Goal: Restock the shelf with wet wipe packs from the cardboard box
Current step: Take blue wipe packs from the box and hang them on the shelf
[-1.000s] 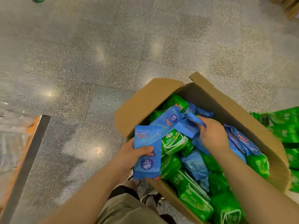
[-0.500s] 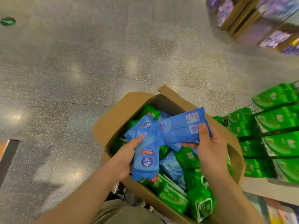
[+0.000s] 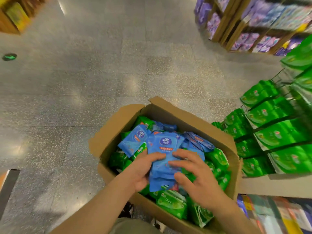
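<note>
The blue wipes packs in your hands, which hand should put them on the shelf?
Probably the right hand. The shelf with green packs stands on its side. Both hands hold the blue packs over the cardboard box; the left hand would have to cross over.

I see glossy blue plastic wipe packs (image 3: pixel 164 152) in a matt brown cardboard box (image 3: pixel 190 119) on polished speckled stone floor (image 3: pixel 101 81).

Left hand (image 3: pixel 141 171) and right hand (image 3: pixel 196 179) meet, fingers curled, both forearms extended.
</note>
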A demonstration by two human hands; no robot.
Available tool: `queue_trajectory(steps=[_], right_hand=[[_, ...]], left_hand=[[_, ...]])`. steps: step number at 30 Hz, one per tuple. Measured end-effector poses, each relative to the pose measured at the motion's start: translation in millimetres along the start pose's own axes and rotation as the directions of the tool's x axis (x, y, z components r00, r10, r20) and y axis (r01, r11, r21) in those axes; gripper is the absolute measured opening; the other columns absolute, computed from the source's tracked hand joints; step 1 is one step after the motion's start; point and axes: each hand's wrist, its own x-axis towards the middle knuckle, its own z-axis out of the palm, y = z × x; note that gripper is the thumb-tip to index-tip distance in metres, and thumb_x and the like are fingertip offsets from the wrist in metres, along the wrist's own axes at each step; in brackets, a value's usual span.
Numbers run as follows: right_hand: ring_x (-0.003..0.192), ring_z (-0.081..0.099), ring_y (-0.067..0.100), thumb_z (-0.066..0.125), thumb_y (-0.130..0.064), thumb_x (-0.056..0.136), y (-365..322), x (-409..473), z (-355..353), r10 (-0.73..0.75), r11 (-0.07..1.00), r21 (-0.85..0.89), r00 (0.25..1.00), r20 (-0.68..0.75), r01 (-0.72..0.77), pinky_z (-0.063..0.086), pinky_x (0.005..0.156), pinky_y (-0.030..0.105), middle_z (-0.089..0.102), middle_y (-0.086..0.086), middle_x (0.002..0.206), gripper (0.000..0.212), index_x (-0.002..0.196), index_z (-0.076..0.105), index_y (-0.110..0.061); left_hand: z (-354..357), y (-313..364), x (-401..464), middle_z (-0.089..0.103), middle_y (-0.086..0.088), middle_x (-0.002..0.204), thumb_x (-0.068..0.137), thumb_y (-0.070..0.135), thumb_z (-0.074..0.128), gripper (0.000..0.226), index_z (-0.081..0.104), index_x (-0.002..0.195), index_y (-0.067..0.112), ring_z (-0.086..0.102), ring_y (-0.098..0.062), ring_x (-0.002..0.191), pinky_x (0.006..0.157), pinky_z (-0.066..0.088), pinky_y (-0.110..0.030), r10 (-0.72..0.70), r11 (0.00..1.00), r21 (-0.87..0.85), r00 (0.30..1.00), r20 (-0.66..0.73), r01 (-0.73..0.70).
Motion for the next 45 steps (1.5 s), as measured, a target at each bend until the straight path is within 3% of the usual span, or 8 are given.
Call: queue_trajectory(steps=[4,8,17,24,32,35,39,45], right_hand=[[0.119,0.056,0.003,0.064,-0.048,0.093,13,11,-17,0.285,0.958,0.036,0.933,-0.219,-0.284,0.048,0.103,0.034,0.057,-0.014,0.128,0.044,0.134,0.060,-0.032],[0.087,0.072,0.018,0.074,-0.050,0.088,3,33,-24,0.727,0.586,0.273,0.644,0.238,-0.763,0.063,0.072,0.043,0.071,0.002,0.113,0.054,0.131,0.055,-0.022],[0.105,0.074,0.019,0.060,-0.010,0.101,10,31,-18,0.481,0.605,0.622,0.850,0.212,-0.498,0.061,0.088,0.037,0.077,-0.001,0.114,0.020,0.119,0.062,-0.019],[0.131,0.046,-0.011,0.076,-0.032,0.091,8,77,-24,0.062,0.982,0.122,0.858,0.510,-0.144,0.032,0.111,0.012,0.060,-0.026,0.134,0.023,0.109,0.064,-0.023],[0.094,0.072,0.004,0.063,-0.035,0.101,23,82,43,0.518,0.756,0.345,0.831,0.203,-0.556,0.054,0.083,0.027,0.078,-0.010,0.102,0.015,0.105,0.068,-0.021],[0.079,0.066,-0.009,0.059,-0.039,0.102,19,82,74,0.582,0.773,0.250,0.809,0.088,-0.583,0.047,0.068,0.015,0.074,-0.011,0.092,0.021,0.100,0.066,-0.018],[0.089,0.064,-0.009,0.052,-0.043,0.104,20,97,113,0.574,0.791,0.127,0.797,0.188,-0.599,0.042,0.074,0.006,0.070,-0.020,0.096,0.021,0.103,0.064,-0.026],[0.088,0.071,0.025,0.055,-0.066,0.086,58,157,147,0.792,0.589,0.186,0.607,0.059,-0.786,0.056,0.087,0.046,0.072,0.001,0.092,0.044,0.091,0.062,-0.024]], left_hand=[[15,-6,-10,0.076,-0.017,0.113,0.065,0.010,0.074,0.062,0.066,0.126,0.010,0.072,-0.037,0.100,0.094,0.056,-0.054,0.013,0.981,0.191,1.000,-0.026,-0.008],[25,-11,-21,0.076,-0.014,0.116,0.079,-0.005,0.075,0.054,0.063,0.129,0.012,0.072,-0.037,0.106,0.094,0.058,-0.052,0.075,0.976,0.208,0.997,-0.010,-0.072],[-18,-6,-24,0.074,-0.022,0.112,0.069,0.002,0.069,0.065,0.053,0.131,0.012,0.071,-0.036,0.090,0.085,0.057,-0.050,0.014,0.958,0.286,0.985,-0.170,0.036],[-29,24,-21,0.076,-0.015,0.115,0.084,0.028,0.070,0.029,0.082,0.105,0.013,0.075,-0.026,0.100,0.097,0.057,-0.041,-0.168,0.972,0.192,0.971,0.169,0.134],[-66,8,-1,0.072,-0.011,0.116,0.081,0.084,0.041,0.085,0.076,0.120,0.016,0.066,-0.025,0.093,0.079,0.051,-0.036,-0.103,0.942,-0.312,0.992,0.076,0.122],[-60,-4,8,0.065,-0.012,0.138,0.079,0.075,0.062,0.084,0.065,0.138,0.015,0.062,-0.028,0.125,0.111,0.047,-0.045,0.000,0.968,-0.251,1.000,-0.031,-0.008],[-64,-3,23,0.073,-0.011,0.125,0.088,0.029,0.073,0.054,0.060,0.137,0.011,0.070,-0.028,0.115,0.096,0.058,-0.040,0.115,0.984,-0.109,0.974,-0.197,-0.138],[-114,25,34,0.078,-0.007,0.113,0.084,0.014,0.078,0.046,0.064,0.128,0.014,0.075,-0.029,0.103,0.092,0.060,-0.050,0.123,0.992,0.036,0.923,-0.364,-0.118]])
